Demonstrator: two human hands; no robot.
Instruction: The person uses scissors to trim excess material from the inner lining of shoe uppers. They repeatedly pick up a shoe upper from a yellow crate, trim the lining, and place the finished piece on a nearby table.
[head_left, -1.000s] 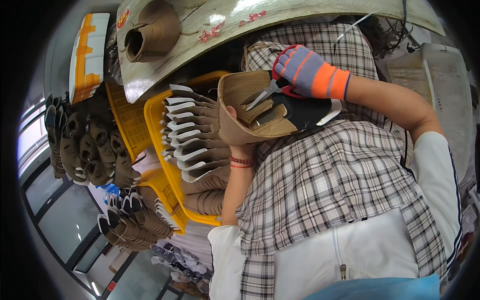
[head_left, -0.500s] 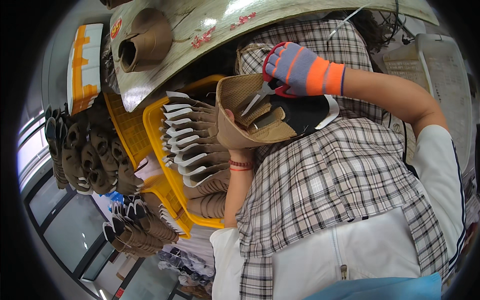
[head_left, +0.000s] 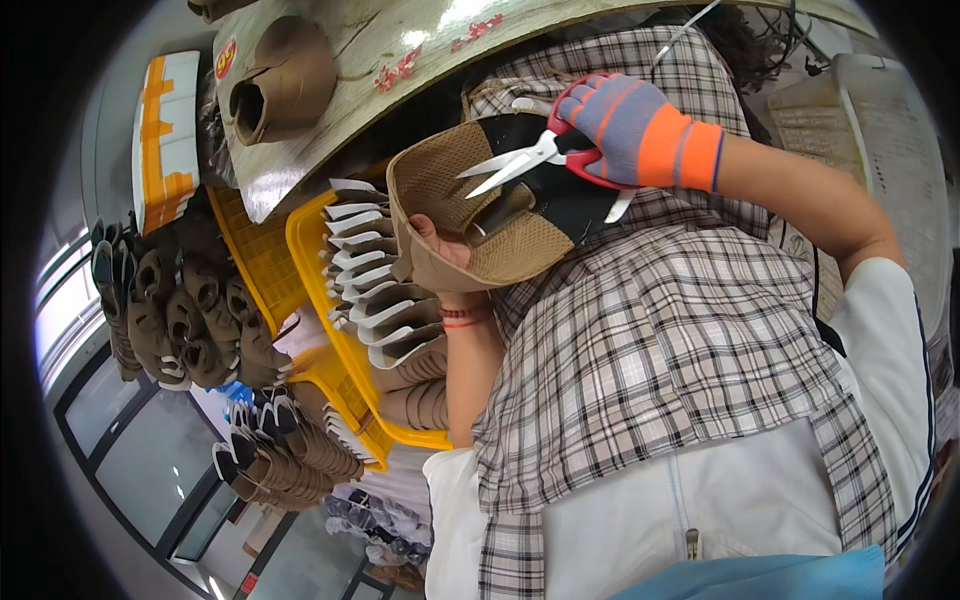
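Observation:
A brown shoe upper (head_left: 418,180) with a mesh lining and black inner parts is held over my lap. My left hand (head_left: 440,243) grips its near left side, the fingers showing on the inside. In a grey and orange glove, my right hand (head_left: 622,130) closes around the red handles of a pair of scissors (head_left: 540,150). Slightly parted, the blades lie over the upper's opening and point left. A brown cylindrical piece (head_left: 503,210) shows inside the upper; what it is I cannot tell.
Yellow crates (head_left: 303,235) at the left hold a row of stacked uppers (head_left: 365,270). On the table (head_left: 360,60) ahead stands another brown upper (head_left: 290,80). More uppers (head_left: 185,310) hang at the far left. A pale plastic crate (head_left: 890,150) sits at the right.
The upper has shifted left and turned to show more of its inside. My left fingers have come further into view, and the scissors now lie more level, pointing left.

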